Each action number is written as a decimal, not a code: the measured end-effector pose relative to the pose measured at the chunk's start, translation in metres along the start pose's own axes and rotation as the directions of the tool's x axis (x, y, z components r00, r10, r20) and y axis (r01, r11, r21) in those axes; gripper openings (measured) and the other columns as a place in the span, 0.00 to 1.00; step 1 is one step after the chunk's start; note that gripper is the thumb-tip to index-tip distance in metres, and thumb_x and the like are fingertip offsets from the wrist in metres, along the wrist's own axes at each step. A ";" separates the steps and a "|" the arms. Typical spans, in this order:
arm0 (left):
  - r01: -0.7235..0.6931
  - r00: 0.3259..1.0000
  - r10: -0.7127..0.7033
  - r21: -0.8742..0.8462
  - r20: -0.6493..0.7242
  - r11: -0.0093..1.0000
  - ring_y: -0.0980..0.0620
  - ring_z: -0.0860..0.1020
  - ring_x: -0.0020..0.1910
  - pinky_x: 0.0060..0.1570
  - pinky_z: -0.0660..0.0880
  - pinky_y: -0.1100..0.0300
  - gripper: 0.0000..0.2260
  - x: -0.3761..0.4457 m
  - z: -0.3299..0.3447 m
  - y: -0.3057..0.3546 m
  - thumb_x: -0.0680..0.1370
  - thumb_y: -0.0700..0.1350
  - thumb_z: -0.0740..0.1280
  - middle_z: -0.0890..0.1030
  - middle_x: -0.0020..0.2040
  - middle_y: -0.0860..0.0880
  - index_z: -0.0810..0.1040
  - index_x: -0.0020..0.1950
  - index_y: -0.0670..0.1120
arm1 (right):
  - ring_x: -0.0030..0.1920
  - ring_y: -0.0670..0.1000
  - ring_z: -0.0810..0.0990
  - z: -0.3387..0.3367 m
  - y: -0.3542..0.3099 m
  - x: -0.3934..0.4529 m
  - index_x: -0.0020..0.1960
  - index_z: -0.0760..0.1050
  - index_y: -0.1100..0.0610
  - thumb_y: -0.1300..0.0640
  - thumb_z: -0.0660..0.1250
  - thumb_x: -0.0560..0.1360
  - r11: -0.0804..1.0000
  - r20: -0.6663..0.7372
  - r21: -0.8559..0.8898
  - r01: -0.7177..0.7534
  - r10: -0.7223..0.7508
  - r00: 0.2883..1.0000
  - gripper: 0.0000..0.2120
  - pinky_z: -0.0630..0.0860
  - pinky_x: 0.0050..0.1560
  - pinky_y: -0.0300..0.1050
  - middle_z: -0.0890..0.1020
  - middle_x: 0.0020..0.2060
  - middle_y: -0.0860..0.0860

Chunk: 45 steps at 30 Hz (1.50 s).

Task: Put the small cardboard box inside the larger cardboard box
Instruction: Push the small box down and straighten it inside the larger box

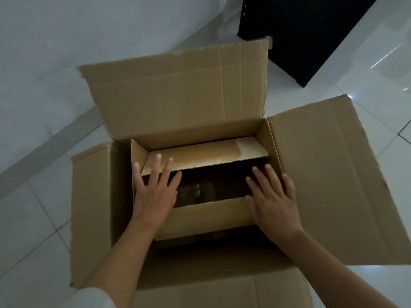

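The larger cardboard box stands on the floor with all its flaps spread open. Inside it sits the small cardboard box, its own top partly open, with one flap at the far side and one at the near side, and a dark gap between them. My left hand lies flat, fingers spread, over the small box's left end. My right hand lies flat with spread fingers over its right end. Neither hand grips anything. What is inside the small box is too dark to tell.
White glossy floor tiles surround the box. A white wall with a skirting board runs diagonally at the left. A black piece of furniture stands beyond the box at the upper right.
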<state>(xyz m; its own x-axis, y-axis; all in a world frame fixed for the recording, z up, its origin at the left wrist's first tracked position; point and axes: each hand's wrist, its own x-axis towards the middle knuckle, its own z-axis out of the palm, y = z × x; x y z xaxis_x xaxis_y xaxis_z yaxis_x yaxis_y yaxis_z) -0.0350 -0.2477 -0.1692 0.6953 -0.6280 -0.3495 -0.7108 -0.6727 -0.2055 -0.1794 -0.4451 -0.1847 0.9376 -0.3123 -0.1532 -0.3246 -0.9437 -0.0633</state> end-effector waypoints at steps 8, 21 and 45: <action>0.058 0.993 -0.050 0.082 -0.102 0.995 0.40 0.73 0.64 0.61 0.52 0.33 0.19 0.025 -0.011 -0.002 0.56 0.40 0.80 0.79 0.61 0.43 0.80 0.44 0.47 | 0.37 0.49 0.83 0.004 -0.012 -0.005 0.42 0.80 0.53 0.48 0.50 0.75 0.986 -0.029 0.147 0.074 -0.070 0.997 0.20 0.77 0.46 0.48 0.84 0.35 0.48; 0.166 0.975 -0.155 0.052 -0.160 0.985 0.40 0.44 0.75 0.66 0.40 0.33 0.21 0.063 -0.033 -0.008 0.78 0.54 0.54 0.49 0.77 0.42 0.62 0.69 0.47 | 0.26 0.48 0.74 0.025 -0.014 -0.077 0.28 0.73 0.53 0.53 0.58 0.68 0.970 -0.122 0.237 0.048 -0.019 0.992 0.11 0.66 0.32 0.37 0.75 0.24 0.47; 0.142 0.987 -0.153 -0.192 -0.040 0.971 0.45 0.58 0.73 0.70 0.55 0.44 0.30 0.054 -0.020 -0.006 0.77 0.52 0.58 0.63 0.73 0.44 0.46 0.74 0.50 | 0.33 0.51 0.78 0.036 -0.011 -0.093 0.37 0.78 0.53 0.51 0.58 0.70 0.977 -0.001 0.211 0.035 -0.035 0.999 0.12 0.63 0.40 0.43 0.80 0.33 0.49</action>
<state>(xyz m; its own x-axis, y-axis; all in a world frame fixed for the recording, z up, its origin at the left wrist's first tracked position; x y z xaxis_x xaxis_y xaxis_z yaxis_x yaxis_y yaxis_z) 0.0093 -0.2857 -0.1682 0.7995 -0.5331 -0.2767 -0.5708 -0.8177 -0.0739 -0.2677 -0.4015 -0.2049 0.9486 -0.2790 -0.1496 -0.3110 -0.9098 -0.2750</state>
